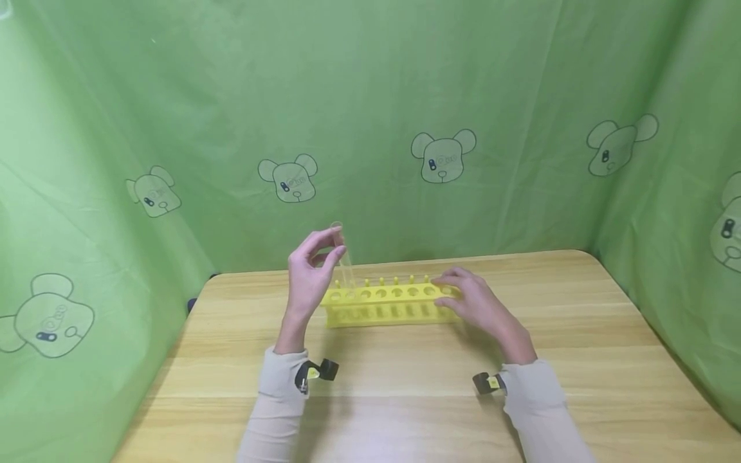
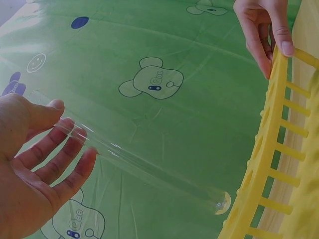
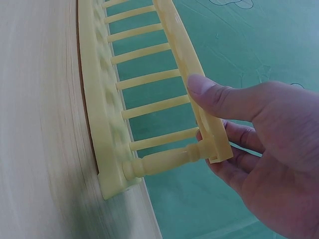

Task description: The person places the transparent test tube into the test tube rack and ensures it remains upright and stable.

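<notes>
A clear glass test tube (image 2: 144, 162) is pinched near its upper end between the thumb and fingers of my left hand (image 1: 309, 273). The tube tilts, and its rounded lower end is close to the top bar of a yellow test tube rack (image 1: 399, 294), over the holes near the rack's left end. My right hand (image 1: 471, 299) grips the rack's right end; in the right wrist view the thumb (image 3: 202, 84) lies on the top bar's near side and the fingers curl around behind it. The rack stands upright on the table, with a row of round holes and pegs along its back.
The wooden table (image 1: 393, 399) has rounded far corners. A green curtain (image 1: 370, 96) printed with bear faces hangs close behind it and along both sides. A black camera mount (image 1: 315, 373) sits on the left wrist, and a similar one (image 1: 489, 383) on the right.
</notes>
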The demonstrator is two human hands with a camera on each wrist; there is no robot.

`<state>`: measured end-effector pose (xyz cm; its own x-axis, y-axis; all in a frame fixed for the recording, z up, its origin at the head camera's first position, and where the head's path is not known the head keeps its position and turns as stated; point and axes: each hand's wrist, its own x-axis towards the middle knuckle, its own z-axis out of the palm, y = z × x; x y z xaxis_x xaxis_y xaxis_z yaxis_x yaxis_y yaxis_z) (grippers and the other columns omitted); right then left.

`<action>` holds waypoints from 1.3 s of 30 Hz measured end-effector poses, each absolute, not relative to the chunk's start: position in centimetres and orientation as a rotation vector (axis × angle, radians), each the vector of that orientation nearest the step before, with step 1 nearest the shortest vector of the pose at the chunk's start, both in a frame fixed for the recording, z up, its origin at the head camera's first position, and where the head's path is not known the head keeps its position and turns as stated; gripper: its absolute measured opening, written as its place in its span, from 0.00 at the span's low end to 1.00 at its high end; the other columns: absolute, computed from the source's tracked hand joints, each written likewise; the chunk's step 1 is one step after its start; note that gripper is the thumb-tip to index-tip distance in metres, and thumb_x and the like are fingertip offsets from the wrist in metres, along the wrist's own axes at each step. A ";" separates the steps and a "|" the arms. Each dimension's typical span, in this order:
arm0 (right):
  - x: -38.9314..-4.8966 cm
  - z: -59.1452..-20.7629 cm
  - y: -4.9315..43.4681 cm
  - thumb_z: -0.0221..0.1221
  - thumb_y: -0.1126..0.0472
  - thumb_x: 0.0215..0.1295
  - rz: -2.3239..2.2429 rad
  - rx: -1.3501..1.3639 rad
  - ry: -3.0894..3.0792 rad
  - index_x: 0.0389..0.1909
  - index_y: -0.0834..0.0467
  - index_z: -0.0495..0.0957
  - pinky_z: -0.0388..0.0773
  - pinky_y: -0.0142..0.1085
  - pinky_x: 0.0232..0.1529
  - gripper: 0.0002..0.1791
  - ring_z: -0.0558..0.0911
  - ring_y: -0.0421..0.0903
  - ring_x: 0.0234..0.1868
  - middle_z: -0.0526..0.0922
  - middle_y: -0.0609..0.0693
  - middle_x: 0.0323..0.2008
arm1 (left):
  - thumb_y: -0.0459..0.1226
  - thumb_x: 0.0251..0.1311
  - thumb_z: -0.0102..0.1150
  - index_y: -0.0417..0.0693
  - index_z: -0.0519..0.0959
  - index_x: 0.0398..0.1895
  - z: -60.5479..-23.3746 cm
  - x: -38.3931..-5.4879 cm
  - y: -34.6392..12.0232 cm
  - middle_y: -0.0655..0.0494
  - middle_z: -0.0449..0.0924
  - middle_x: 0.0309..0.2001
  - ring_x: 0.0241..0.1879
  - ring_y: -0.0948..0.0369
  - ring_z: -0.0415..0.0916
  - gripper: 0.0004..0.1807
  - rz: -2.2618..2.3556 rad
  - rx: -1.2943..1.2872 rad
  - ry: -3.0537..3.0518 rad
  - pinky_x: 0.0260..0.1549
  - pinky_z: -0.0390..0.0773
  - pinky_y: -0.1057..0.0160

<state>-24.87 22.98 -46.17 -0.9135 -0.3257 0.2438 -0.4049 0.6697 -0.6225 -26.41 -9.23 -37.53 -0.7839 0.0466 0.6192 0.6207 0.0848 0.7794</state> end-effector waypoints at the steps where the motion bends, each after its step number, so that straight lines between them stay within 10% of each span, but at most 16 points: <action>1: -24.9 -46.2 23.0 0.69 0.61 0.66 1.073 0.610 -2.765 0.62 0.64 0.79 0.76 0.57 0.64 0.25 0.77 0.61 0.60 0.77 0.59 0.58 | 0.25 0.62 0.66 0.37 0.81 0.57 -37.5 -26.4 -9.2 0.42 0.84 0.47 0.47 0.54 0.83 0.19 -1.750 -0.658 -1.931 0.47 0.87 0.59; 39: -24.7 -46.0 22.9 0.69 0.61 0.65 1.070 0.591 -2.780 0.62 0.64 0.79 0.75 0.59 0.64 0.25 0.76 0.63 0.61 0.77 0.60 0.59 | 0.25 0.63 0.66 0.35 0.80 0.58 -37.3 -26.5 -6.6 0.40 0.83 0.47 0.47 0.52 0.83 0.19 -1.790 -0.728 -1.919 0.49 0.87 0.56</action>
